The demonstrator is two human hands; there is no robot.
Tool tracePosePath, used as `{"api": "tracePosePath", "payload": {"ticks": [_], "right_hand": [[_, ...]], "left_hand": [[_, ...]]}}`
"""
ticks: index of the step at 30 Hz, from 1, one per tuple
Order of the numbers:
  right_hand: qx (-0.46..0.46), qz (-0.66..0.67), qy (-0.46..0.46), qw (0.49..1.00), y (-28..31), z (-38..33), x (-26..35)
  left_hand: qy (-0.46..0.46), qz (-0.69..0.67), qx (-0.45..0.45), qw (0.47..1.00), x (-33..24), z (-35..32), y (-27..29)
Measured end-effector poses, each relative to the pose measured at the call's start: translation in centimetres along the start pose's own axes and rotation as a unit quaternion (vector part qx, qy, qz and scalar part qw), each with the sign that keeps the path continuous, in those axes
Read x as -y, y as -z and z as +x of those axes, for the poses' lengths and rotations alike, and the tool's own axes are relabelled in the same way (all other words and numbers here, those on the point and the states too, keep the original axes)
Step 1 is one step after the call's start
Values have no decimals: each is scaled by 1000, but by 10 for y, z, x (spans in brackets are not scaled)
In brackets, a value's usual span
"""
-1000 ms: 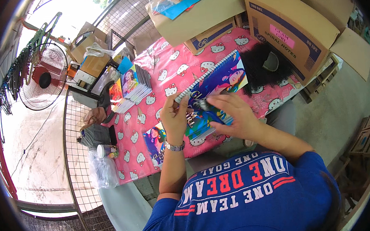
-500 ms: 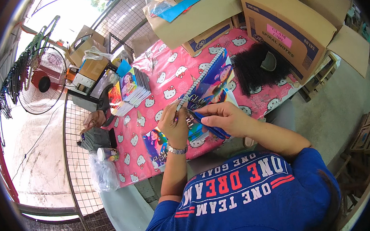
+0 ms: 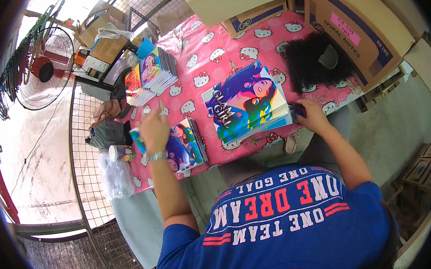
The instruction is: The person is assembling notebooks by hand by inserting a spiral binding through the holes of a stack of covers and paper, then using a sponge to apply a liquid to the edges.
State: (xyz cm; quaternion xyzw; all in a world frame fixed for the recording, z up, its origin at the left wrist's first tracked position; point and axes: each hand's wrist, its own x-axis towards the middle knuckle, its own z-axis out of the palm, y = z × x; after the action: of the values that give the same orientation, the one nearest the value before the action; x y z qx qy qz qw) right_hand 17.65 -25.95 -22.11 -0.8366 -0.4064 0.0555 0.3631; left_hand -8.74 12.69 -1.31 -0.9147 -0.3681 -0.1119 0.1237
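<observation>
My left hand (image 3: 154,132), smeared by motion, is over the colourful spiral notebooks (image 3: 189,143) at the table's near left. Whether its fingers grip one of them is unclear. My right hand (image 3: 312,117) rests at the near right edge of a larger pile of bright printed notebooks (image 3: 245,100). Its fingers are curled round a small dark object (image 3: 298,111), mostly hidden, whose kind I cannot make out. The pile lies flat with a girl's picture in blue, purple and yellow on top.
A pink patterned cloth (image 3: 201,98) covers the table. Stacked notebooks (image 3: 155,71) stand at the far left. A bristly black heap (image 3: 302,62) lies beside a large cardboard box (image 3: 355,32) at right. A lidded jar (image 3: 120,152), plastic bag (image 3: 117,175) and fan (image 3: 46,71) are left.
The spiral notebook held up between both hands is no longer raised. My left hand has moved left to the near-left notebooks; my right hand has moved right, beside the middle pile.
</observation>
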Motion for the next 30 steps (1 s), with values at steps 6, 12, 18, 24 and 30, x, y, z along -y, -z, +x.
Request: {"api": "tracePosePath", "payload": {"ticks": [6,12,18,24,30], "right_hand": [[168,-142,-60,974,14,36,15],[-56,-97,-59,992,28,118,-14],[-87,-231,-118,962,-19,145,-8],[-54,-308,-110,943,-33,155,-34],[-50,-332,-73,939,-27,153,-32]], "left_hand": [[71,-221,112,966,33,-24,-162],[184,-154,128,962,75,-86,-192],[243,-310,130,910,102,-120,-205],[215,-283,109,928,95,-116,-209],[231,-284,115,923,93,-113,-213]]}}
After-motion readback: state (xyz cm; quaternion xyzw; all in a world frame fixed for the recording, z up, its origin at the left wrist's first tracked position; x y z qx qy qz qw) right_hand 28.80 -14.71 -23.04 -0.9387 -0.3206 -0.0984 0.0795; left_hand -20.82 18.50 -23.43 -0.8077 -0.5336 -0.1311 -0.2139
